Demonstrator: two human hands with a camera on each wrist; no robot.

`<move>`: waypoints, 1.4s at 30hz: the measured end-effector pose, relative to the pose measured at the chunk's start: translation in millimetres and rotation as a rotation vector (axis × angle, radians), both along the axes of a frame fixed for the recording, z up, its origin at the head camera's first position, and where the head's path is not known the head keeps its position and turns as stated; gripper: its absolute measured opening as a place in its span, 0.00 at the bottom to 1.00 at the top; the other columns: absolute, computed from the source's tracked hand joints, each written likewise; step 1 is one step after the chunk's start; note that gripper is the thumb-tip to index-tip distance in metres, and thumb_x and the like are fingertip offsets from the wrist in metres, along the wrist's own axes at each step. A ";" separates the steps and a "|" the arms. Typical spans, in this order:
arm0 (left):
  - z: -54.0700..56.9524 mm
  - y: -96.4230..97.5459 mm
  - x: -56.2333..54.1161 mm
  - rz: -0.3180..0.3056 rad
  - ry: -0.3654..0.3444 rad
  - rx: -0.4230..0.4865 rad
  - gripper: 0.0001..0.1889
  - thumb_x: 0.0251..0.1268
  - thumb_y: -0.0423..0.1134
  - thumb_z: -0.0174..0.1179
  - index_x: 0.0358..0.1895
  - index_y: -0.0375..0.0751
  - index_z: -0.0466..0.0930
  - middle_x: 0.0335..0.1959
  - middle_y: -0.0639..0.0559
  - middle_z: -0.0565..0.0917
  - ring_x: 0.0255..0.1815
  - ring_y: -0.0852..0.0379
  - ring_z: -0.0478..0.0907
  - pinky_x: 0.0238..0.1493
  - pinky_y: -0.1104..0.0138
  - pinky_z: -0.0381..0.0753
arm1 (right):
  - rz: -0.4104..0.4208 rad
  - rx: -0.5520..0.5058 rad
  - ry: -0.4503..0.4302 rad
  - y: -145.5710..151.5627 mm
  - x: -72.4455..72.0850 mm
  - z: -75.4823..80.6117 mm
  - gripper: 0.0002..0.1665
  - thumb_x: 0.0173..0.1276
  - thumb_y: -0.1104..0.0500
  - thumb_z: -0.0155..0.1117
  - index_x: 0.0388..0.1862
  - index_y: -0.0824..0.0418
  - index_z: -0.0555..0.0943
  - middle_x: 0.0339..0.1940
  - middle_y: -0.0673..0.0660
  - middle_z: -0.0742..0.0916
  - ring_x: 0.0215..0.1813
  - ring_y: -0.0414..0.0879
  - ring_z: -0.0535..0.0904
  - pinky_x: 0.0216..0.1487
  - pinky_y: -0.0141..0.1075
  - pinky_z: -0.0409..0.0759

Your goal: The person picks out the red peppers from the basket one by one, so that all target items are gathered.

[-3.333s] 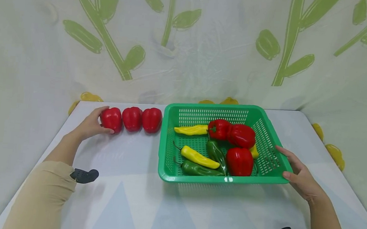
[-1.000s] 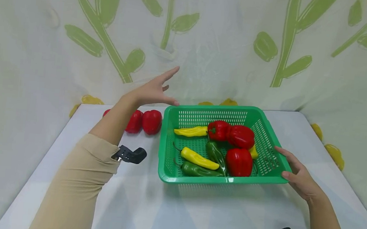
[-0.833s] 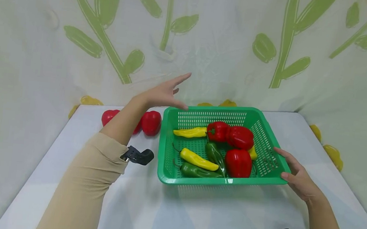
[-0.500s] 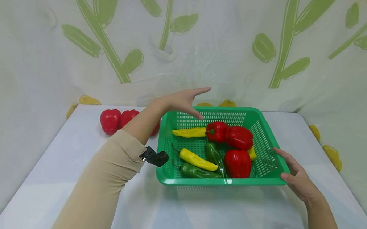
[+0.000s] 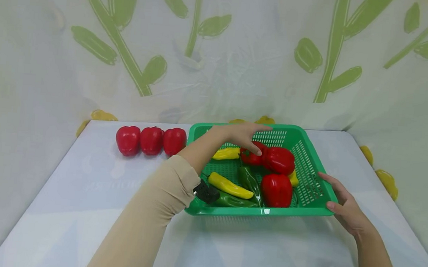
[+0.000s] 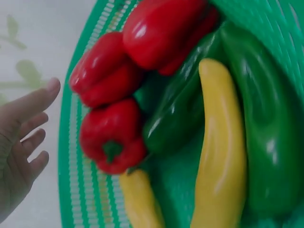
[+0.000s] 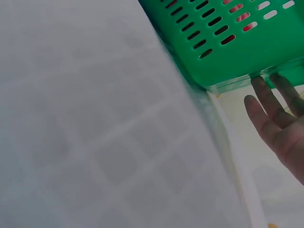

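Note:
My left hand (image 5: pixel 238 135) is over the back of the green plastic basket (image 5: pixel 226 212), thumb and index finger spread, holding nothing. A red bell pepper (image 5: pixel 248 157), partly hidden behind the thumb, is nearest to it. Beside that pepper lie a second red bell pepper (image 5: pixel 281 160) and a third red bell pepper (image 5: pixel 277 190). In the left wrist view the left hand (image 6: pixel 21 137) shows outside the basket's wall with its fingers apart. My right hand (image 5: pixel 348 209) holds the basket's right rim, thumb and fingers at the edge; in the right wrist view fingertips (image 7: pixel 256 83) meet the rim.
Also in the basket are a long yellow pepper (image 5: pixel 231 186), another yellow pepper (image 5: pixel 227 153), a green pepper (image 5: pixel 249 178) and another green pepper (image 5: pixel 236 201). Three red bell peppers (image 5: pixel 151 140) stand in a row on the white table (image 5: pixel 96 208), left of the basket. A patterned curtain (image 5: pixel 241 81) hangs behind.
My left hand has left the leftmost red bell pepper of the row and travelled right, then down over the basket. The right hand stays at the rim.

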State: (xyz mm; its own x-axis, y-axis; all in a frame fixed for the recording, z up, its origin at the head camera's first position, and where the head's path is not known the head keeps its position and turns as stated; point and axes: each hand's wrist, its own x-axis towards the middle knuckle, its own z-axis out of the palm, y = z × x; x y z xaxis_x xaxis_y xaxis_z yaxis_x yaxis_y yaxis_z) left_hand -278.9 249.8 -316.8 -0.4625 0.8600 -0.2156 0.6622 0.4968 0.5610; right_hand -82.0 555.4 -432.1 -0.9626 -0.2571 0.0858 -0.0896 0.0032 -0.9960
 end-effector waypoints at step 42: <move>-33.5 54.0 16.9 -0.032 -0.081 -0.031 0.44 0.47 0.36 0.73 0.69 0.49 0.57 0.67 0.52 0.64 0.66 0.53 0.58 0.51 0.69 0.76 | -0.107 0.062 -0.049 -4.3 7.9 2.9 0.34 0.70 0.55 0.55 0.73 0.45 0.59 0.65 0.43 0.62 0.56 0.36 0.74 0.49 0.30 0.79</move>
State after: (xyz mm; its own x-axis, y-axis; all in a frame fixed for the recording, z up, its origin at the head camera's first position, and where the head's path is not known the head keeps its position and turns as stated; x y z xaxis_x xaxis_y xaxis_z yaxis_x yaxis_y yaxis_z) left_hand -262.0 303.8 -350.3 -0.4146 0.8665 -0.2779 0.6310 0.4938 0.5983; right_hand -74.1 551.1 -429.2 -0.9874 -0.1561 0.0251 -0.0366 0.0718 -0.9967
